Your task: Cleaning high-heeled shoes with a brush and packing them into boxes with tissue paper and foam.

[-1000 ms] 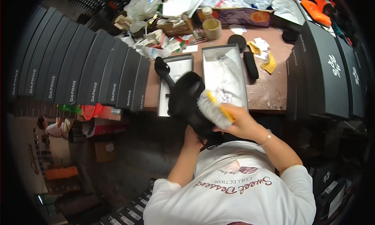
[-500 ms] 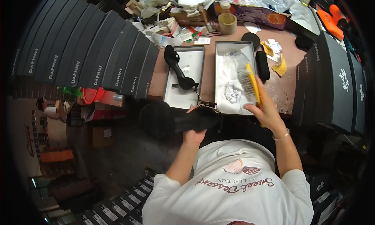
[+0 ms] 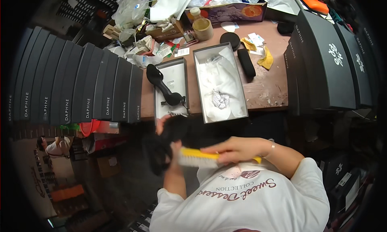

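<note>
My left hand (image 3: 166, 132) grips a black high-heeled shoe (image 3: 169, 141) held low in front of my chest, below the table edge. My right hand (image 3: 238, 149) holds a yellow-backed brush (image 3: 199, 158) with pale bristles, lying across the shoe. On the table above, a second black high-heeled shoe (image 3: 163, 87) lies in a grey box lid (image 3: 177, 73). To its right stands an open shoe box (image 3: 238, 77) lined with white tissue paper.
Rows of dark closed shoe boxes (image 3: 76, 91) stand at the left, and more dark boxes (image 3: 326, 63) are stacked at the right. A tape roll (image 3: 202, 28), a black oblong case (image 3: 246, 63), yellow cloth (image 3: 267, 59) and paper clutter lie on the wooden table (image 3: 268, 91).
My right hand with the brush dropped from over the open box down to the shoe. My left hand drew the shoe in, closer to my chest.
</note>
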Motion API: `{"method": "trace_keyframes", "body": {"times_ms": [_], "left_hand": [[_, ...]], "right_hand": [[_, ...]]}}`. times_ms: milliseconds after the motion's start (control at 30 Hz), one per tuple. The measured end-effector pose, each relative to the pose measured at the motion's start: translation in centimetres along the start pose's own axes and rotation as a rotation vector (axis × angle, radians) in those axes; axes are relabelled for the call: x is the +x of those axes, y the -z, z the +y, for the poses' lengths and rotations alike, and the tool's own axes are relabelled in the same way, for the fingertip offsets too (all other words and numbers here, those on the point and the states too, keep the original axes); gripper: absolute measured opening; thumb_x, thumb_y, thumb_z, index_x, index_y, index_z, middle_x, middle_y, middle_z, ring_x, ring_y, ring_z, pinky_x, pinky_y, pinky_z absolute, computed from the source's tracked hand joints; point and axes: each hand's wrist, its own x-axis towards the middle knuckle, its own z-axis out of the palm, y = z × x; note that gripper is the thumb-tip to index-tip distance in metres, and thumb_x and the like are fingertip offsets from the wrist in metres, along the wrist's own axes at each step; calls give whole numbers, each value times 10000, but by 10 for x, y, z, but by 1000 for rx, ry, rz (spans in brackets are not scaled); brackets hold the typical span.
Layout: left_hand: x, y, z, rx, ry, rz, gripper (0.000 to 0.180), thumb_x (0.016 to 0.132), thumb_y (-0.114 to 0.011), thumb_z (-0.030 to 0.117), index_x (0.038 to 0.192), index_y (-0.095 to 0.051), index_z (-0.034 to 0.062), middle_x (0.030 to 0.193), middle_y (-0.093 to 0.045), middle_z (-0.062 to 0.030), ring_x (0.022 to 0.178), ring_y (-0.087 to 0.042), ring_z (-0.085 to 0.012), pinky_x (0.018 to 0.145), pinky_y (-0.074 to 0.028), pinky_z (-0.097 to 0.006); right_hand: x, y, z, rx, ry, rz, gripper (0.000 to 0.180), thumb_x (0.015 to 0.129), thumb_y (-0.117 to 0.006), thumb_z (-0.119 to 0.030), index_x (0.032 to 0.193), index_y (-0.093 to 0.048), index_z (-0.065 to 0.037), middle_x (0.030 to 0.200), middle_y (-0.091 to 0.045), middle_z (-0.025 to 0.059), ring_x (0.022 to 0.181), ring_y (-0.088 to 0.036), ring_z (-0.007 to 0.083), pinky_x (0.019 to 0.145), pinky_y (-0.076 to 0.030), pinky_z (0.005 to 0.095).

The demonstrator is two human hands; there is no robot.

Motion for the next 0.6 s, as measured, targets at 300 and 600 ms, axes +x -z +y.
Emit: {"method": "trace_keyframes", "body": {"times_ms": [300, 600], "left_hand": [[-45, -27, -36, -353, 729, -328, 647, 948, -345, 563, 1051, -589, -27, 959, -657, -159, 900, -649, -248, 840, -518, -360], [-84, 8, -99, -339, 1026, -453, 464, 979, -414, 397, 1052, -583, -29, 1058, -629, -183, 1020, -620, -312, 913, -499, -433]], "right_hand": [[-85, 147, 65, -1301, -423, 1341, 452, 891, -587, -125, 1327, -472, -90, 1168, -545, 266, 990, -598, 383, 832, -476, 411], [104, 198, 69, -1079, 67, 794, 217, 811, -478, -20, 976, -616, 7, 964, -614, 177, 922, -584, 372, 801, -487, 427]]}}
